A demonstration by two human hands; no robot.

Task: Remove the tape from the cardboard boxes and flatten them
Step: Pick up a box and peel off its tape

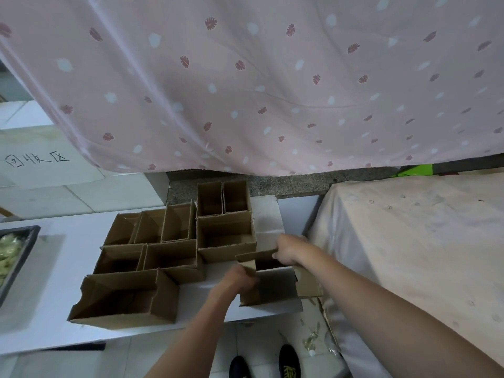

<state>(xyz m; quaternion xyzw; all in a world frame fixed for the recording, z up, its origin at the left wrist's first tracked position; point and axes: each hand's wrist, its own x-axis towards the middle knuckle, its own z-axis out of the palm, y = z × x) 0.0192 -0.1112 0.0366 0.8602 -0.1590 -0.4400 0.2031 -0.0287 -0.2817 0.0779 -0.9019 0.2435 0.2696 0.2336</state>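
Both my hands are on one open cardboard box (268,285) at the right end of the white table (54,268). My left hand (240,278) grips the box's near-left flap edge, fingers curled over it. My right hand (290,248) pinches the far flap, holding it raised. The box stands upright with its opening facing up. Left of it, a cluster of open boxes (174,241) sits close together on the table, the largest (122,298) nearest me. A dark tray (16,264) sits at the table's left edge. Clear scraps (313,339) lie on the floor by my shoes (289,361). A pink patterned curtain (245,77) hangs behind.
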